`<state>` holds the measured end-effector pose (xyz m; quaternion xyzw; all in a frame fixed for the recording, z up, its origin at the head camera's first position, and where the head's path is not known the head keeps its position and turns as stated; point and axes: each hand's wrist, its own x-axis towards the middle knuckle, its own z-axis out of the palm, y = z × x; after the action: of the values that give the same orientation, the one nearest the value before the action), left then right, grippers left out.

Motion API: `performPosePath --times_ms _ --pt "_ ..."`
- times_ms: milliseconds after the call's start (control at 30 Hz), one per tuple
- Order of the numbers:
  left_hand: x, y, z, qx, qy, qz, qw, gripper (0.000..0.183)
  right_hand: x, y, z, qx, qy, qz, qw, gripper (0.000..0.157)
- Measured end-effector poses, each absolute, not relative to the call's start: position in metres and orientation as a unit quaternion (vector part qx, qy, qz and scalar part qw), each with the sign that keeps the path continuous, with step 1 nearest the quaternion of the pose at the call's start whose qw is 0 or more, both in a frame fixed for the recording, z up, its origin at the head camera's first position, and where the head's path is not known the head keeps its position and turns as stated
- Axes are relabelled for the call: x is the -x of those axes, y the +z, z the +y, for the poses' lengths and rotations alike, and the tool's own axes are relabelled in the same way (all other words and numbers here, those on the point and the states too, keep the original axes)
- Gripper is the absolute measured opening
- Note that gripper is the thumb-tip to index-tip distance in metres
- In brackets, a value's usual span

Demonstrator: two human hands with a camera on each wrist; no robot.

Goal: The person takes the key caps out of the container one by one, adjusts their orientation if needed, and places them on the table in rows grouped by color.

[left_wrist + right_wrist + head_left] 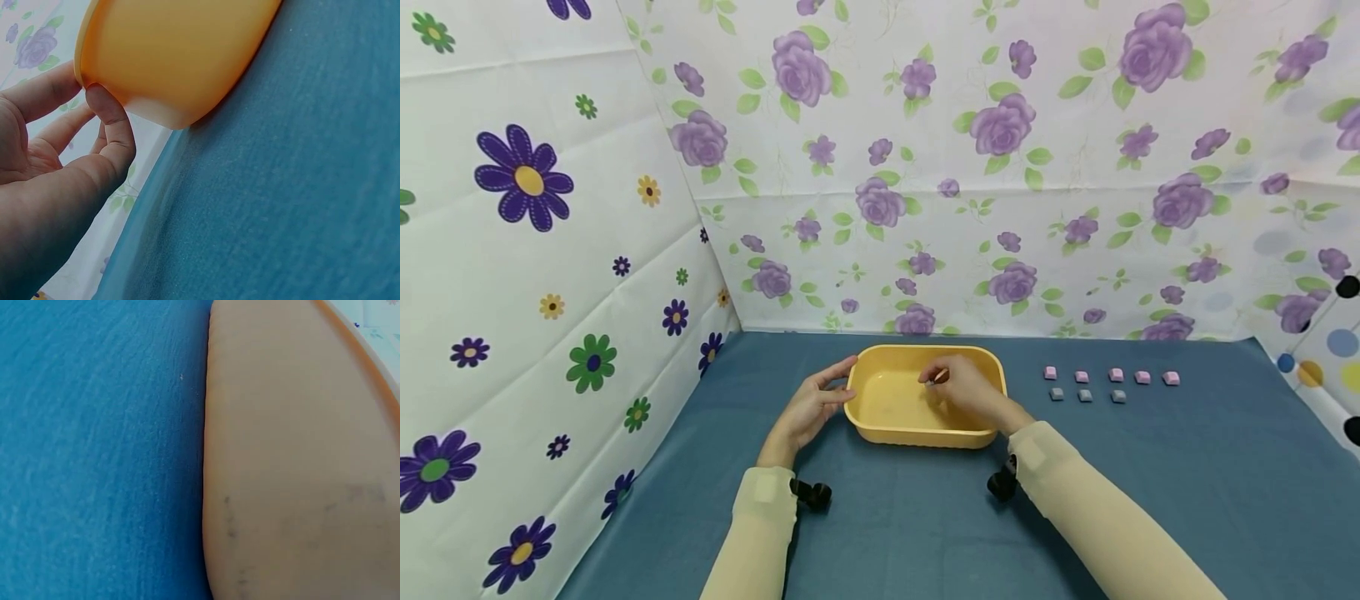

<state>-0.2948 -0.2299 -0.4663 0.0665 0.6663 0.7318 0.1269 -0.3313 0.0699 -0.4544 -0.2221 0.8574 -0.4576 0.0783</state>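
A yellow plastic tub (880,436) with rounded corners stands on the blue cloth. My left hand (805,408) holds its left end, thumb and forefinger at the rim; the left wrist view shows the thumb (111,119) bent against the tub's edge. Inside the tub, my right hand (962,387) hovers with bent fingers and pinches a small greyish piece (931,382), mostly covered by the fingertips. In the right wrist view only the tub's outer wall (294,437) shows, and the hand is out of sight.
Right of the tub, several small pink blocks (1116,375) form a row, with three small grey blocks (1086,396) in front. The blue cloth (895,525) covers the table. A floral sheet (947,225) hangs behind, another sheet (647,358) at the left.
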Motion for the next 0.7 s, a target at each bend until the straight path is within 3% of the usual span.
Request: performPosePath --times_ms 700 --pt "0.2948 -0.4671 -0.2301 -0.072 0.732 0.665 0.125 0.065 0.3310 -0.4501 0.0708 0.209 -0.495 0.842 0.043 0.018"
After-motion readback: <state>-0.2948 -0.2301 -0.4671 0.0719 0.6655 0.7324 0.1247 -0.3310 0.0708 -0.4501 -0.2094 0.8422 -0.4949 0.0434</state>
